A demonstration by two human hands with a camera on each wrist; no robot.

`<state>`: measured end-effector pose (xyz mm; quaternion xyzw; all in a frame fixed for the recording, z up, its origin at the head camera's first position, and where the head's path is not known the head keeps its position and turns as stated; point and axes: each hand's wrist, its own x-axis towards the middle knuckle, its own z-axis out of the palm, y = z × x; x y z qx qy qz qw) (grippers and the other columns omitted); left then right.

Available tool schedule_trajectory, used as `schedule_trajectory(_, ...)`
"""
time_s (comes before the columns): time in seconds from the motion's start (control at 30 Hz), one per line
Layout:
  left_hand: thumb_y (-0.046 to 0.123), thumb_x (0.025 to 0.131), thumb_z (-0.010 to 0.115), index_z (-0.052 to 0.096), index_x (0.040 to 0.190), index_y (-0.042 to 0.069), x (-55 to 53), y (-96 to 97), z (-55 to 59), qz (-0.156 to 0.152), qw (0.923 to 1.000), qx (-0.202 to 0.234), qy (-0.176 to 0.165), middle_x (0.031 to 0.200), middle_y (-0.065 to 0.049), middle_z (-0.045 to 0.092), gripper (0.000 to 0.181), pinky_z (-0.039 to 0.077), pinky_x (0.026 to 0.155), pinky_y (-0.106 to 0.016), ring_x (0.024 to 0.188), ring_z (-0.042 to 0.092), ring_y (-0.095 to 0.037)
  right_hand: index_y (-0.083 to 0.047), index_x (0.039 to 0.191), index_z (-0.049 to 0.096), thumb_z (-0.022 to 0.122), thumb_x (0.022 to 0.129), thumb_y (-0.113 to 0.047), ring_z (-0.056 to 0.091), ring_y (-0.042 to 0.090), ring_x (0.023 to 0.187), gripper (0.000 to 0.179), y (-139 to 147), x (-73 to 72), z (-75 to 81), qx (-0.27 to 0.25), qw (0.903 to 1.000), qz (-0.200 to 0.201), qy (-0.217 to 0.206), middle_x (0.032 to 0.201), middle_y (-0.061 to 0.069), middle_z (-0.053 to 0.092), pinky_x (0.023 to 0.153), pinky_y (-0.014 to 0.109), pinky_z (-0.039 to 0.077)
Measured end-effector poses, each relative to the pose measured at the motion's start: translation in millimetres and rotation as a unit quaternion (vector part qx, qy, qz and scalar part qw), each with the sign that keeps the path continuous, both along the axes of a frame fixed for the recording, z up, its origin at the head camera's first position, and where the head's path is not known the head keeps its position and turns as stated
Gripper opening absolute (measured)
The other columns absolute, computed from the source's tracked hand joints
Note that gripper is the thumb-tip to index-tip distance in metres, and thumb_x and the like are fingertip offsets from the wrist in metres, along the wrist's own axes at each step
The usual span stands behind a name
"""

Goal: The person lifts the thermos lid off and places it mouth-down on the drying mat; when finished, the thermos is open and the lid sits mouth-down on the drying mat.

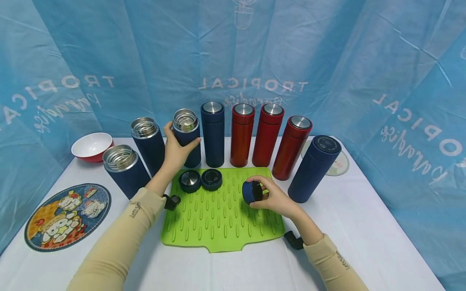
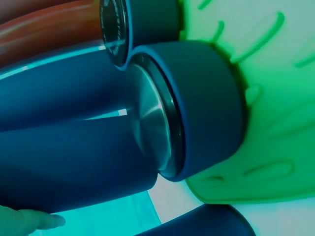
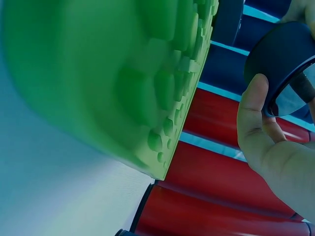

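My left hand (image 1: 177,151) holds an uncapped dark blue thermos bottle (image 1: 186,135) around its upper body, thumb on the right side; its bare steel neck faces up. Over the green mat, my right hand (image 1: 274,197) pinches a blue bottle lid (image 1: 249,192) between thumb and fingers, turned on its side with the hollow towards the palm. In the right wrist view the lid (image 3: 280,54) shows its dark rim. Two more lids, one steel-topped (image 1: 189,181) and one black-topped (image 1: 212,179), rest at the mat's back left corner, near the left forearm.
Two uncapped blue bottles (image 1: 127,171) (image 1: 149,143) stand at left. Right of the held bottle are a capped blue bottle (image 1: 212,135), three red ones (image 1: 242,137) and another blue one (image 1: 312,171). A green mat (image 1: 222,226), red-and-white bowl (image 1: 92,146) and round cartoon mat (image 1: 68,217) lie about.
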<state>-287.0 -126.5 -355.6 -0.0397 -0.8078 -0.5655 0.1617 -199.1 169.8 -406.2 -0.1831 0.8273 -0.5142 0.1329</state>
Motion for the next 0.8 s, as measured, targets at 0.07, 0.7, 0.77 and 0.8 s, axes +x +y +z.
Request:
schedule_trajectory(0.07,0.028,0.082,0.070,0.009,0.140,0.018,-2.2,-0.7,-0.2,0.001,1.0000,-0.003,-0.006,0.141,-0.019,0.031,0.085,0.032,0.100,-0.050,0.125,0.039,-0.036,-0.022,0.128,0.047,0.076,0.074,-0.010,0.039,0.033,0.111,0.062,1,-0.6,-1.7,0.000,1.0000,0.000,0.001,0.131,0.011,0.037,0.081,0.035,0.048)
schedule_trajectory(0.7,0.032,0.083,0.068,0.006,0.144,0.018,-15.2,-3.6,-3.1,0.023,0.9985,-0.006,-0.050,0.143,-0.019,0.028,0.088,0.030,0.102,-0.050,0.127,0.036,-0.037,-0.012,0.129,0.046,0.072,0.076,-0.002,0.038,0.035,0.112,0.059,-8,14.9,25.4,-0.004,0.9999,0.005,-0.009,0.130,0.015,0.038,0.085,0.041,0.047)
schedule_trajectory(0.77,0.032,0.083,0.068,0.006,0.144,0.018,-16.6,-3.7,-3.8,0.026,0.9982,-0.005,-0.053,0.143,-0.019,0.029,0.088,0.030,0.102,-0.050,0.127,0.037,-0.037,-0.012,0.129,0.046,0.072,0.076,-0.002,0.038,0.035,0.112,0.060,-8,14.9,25.7,-0.005,0.9999,0.006,-0.009,0.130,0.015,0.038,0.085,0.041,0.047)
schedule_trajectory(0.8,0.032,0.083,0.068,0.006,0.144,0.018,-17.5,-3.8,-4.1,0.026,0.9981,-0.004,-0.055,0.143,-0.019,0.029,0.088,0.030,0.102,-0.050,0.127,0.037,-0.037,-0.012,0.129,0.046,0.072,0.076,-0.002,0.038,0.035,0.112,0.060,-8,15.0,25.8,-0.004,0.9999,0.006,-0.010,0.130,0.015,0.038,0.085,0.042,0.047)
